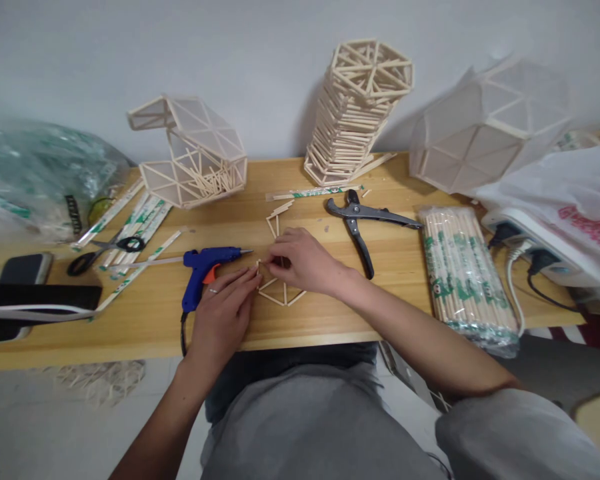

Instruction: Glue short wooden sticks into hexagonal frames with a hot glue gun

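A small flat frame of wooden sticks lies near the table's front edge, partly hidden under my hands. My right hand is closed in a pinch on a short wooden stick at the frame's upper left. On the left side of the frame, my left hand rests with its fingers together, fingertips against a stick. Just beside my left hand lies a blue glue gun with an orange trigger, its nozzle pointing right towards the frame. Several cut short sticks lie above the frame.
Cutting pliers and a pack of wrapped chopsticks lie to the right, by a power strip. Behind stand a stick tower and paper-covered stick structures. Scissors and a phone are left.
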Tool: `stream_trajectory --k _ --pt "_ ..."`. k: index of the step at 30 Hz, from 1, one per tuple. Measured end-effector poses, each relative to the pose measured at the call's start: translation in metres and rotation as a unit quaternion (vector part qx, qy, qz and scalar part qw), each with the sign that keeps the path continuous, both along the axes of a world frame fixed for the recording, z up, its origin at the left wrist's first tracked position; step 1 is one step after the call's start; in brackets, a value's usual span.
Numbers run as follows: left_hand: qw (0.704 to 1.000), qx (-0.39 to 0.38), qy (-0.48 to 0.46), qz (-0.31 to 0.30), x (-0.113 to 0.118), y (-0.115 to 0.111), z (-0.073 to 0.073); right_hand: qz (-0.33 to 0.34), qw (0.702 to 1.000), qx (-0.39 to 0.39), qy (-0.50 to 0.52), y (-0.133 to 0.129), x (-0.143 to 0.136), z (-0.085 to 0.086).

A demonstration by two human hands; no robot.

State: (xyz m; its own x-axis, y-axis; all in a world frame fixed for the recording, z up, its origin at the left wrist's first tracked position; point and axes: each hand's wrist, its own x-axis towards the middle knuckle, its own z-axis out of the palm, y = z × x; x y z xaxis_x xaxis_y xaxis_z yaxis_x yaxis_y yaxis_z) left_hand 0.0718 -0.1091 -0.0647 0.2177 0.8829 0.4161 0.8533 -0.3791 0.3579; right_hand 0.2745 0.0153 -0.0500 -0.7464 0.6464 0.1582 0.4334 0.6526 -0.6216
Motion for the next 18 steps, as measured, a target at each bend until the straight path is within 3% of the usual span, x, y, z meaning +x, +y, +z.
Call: stream_trajectory --k 18 --pt "1.000 -0.016 -0.023 0.008 -0.0002 0.0003 -0.0007 0.001 1.000 0.005 0.001 0.0002 -0.0010 -0.0019"
